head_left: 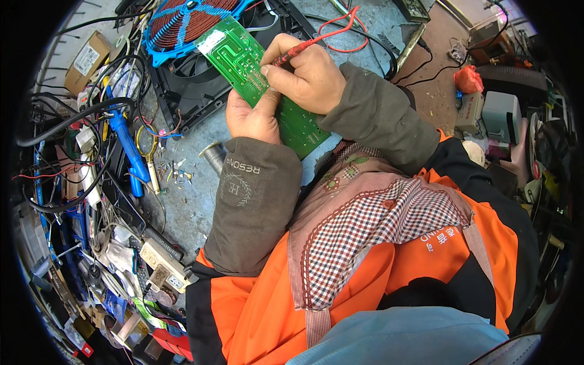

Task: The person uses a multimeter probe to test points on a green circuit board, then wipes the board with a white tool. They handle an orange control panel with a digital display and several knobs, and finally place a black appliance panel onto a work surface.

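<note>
A long green circuit board [234,58] lies slantwise across my hands, its traced and soldered side facing up. My left hand [254,120] grips its edge from the left, thumb on top. My right hand [309,79] pinches a red test probe [287,56] and rests over the board's middle; the tip is hidden by the fingers, so contact cannot be told. From the probe a red lead [334,31] runs up and to the right. Beyond the board sits a copper induction coil [188,24] on a blue frame, over a black plastic housing [188,91].
A solder spool [214,157] stands left of my left sleeve. Farther left lie a blue-handled tool [126,141], tangled black cables [79,115] and a cardboard box [88,62]. Loose parts and a beige block [163,265] crowd the lower left. A grey box [501,115] sits at right.
</note>
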`<state>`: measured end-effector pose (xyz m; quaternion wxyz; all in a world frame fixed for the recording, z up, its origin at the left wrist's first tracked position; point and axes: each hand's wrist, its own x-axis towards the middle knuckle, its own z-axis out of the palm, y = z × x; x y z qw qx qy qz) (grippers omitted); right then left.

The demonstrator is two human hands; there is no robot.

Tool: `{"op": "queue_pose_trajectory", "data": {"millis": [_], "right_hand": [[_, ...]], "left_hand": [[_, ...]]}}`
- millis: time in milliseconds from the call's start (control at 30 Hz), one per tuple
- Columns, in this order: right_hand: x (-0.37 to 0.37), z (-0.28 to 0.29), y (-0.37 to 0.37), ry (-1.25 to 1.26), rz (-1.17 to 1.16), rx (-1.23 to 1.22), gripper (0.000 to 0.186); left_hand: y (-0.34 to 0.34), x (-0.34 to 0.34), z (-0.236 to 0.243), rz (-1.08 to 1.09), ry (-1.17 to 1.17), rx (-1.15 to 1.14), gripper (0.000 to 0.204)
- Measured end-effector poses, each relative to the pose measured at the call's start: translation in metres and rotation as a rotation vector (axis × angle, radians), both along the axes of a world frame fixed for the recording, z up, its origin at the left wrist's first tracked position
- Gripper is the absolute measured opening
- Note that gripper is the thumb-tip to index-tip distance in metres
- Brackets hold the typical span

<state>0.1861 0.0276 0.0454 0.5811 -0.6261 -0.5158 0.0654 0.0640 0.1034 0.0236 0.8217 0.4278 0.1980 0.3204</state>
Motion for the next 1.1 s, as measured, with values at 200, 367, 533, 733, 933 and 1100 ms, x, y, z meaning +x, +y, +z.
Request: {"op": "queue_pose_trajectory", "data": {"millis": [200,367,533,733,933,1100], "right_hand": [[0.0007,0.0011,-0.0009,0.024,-0.003,-0.017,0.013],[0.0012,0.0003,-0.0016,0.024,0.002,-0.019,0.013],[0.0009,0.001,-0.0022,0.045,-0.019,-0.02,0.013],[0.0001,0.002,-0.0023,0.054,-0.001,-0.014,0.012],[0.0001,0.0039,-0.0037,0.055,0.003,-0.044,0.012],[0.0007,0.0021,-0.0002,0.044,0.005,-0.011,0.016]], "left_hand": [[0.0007,-0.0003,-0.0011,0.002,0.019,0.009,0.028],[0.0004,-0.0004,0.0005,0.003,0.02,0.005,0.028],[0.0018,0.0,-0.0041,0.0,0.02,0.016,0.029],[0.0022,-0.0008,-0.0026,-0.002,0.025,0.006,0.031],[0.0018,-0.0001,-0.0022,0.004,0.027,0.001,0.03],[0.0012,-0.0004,-0.0013,-0.005,0.014,0.004,0.029]]}}
